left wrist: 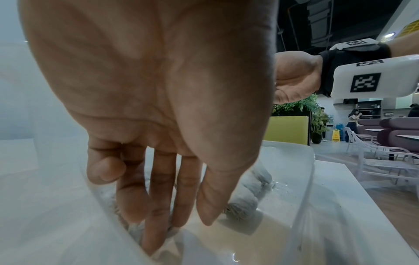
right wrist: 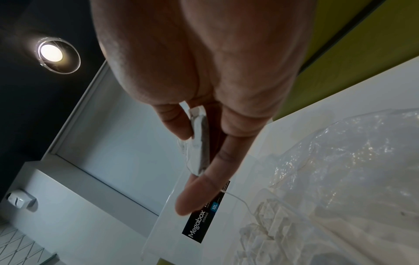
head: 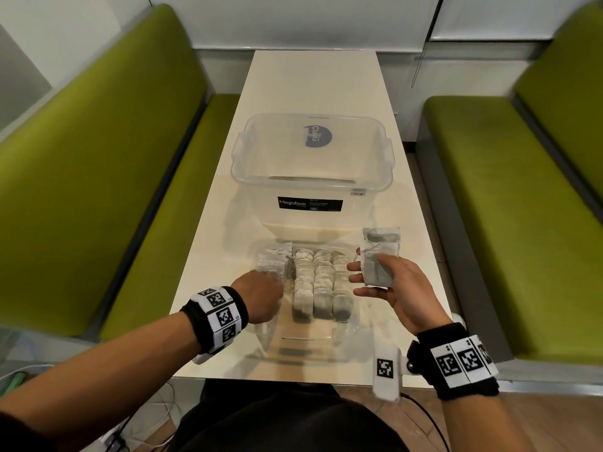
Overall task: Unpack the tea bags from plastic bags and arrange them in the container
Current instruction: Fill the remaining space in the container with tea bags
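A low clear plastic pack (head: 346,347) lies open at the table's near end, with several tea bags (head: 321,283) standing in rows inside. My left hand (head: 261,296) reaches into its left side. Its fingers (left wrist: 156,215) are nearly straight, tips dug in among a stack of tea bags (head: 274,261); the thumb stands apart. My right hand (head: 401,288) hovers at the pack's right side, palm up, and pinches a few tea bags (head: 378,265) between thumb and fingers, strings dangling. They show edge-on in the right wrist view (right wrist: 199,143). The big clear Megabox container (head: 261,190) stands just behind.
The white table (head: 313,86) is narrow, with green benches on the left (head: 98,158) and right (head: 522,207). Crinkled clear film (right wrist: 340,152) spreads beside the tea bags. Bare tabletop lies beyond the container.
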The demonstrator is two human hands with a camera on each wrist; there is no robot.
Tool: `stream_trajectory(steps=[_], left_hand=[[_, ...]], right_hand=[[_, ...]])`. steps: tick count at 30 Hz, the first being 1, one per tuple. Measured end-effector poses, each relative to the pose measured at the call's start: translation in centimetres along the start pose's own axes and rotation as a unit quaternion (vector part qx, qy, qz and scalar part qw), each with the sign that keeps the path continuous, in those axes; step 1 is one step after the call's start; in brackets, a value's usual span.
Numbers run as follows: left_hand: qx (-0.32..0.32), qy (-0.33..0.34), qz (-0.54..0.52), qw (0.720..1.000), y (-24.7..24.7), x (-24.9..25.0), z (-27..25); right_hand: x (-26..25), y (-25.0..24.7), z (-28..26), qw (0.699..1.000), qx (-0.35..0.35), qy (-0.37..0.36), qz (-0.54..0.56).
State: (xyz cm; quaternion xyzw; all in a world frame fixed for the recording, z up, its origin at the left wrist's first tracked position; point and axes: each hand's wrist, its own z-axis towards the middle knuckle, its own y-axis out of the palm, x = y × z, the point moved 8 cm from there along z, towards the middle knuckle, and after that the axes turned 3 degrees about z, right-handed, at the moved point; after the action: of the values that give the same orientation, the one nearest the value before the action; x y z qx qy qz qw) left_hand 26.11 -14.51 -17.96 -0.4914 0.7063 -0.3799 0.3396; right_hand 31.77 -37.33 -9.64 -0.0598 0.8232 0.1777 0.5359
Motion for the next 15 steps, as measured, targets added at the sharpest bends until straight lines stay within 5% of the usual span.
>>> stream_trajectory(steps=[15], left_hand=[[-0.002,-0.053,-0.033,0.998,-1.5,-0.6,-2.0]], right_hand=[[1.3,1.6,0.1,0.996,-0.087,0.027,-0.003]])
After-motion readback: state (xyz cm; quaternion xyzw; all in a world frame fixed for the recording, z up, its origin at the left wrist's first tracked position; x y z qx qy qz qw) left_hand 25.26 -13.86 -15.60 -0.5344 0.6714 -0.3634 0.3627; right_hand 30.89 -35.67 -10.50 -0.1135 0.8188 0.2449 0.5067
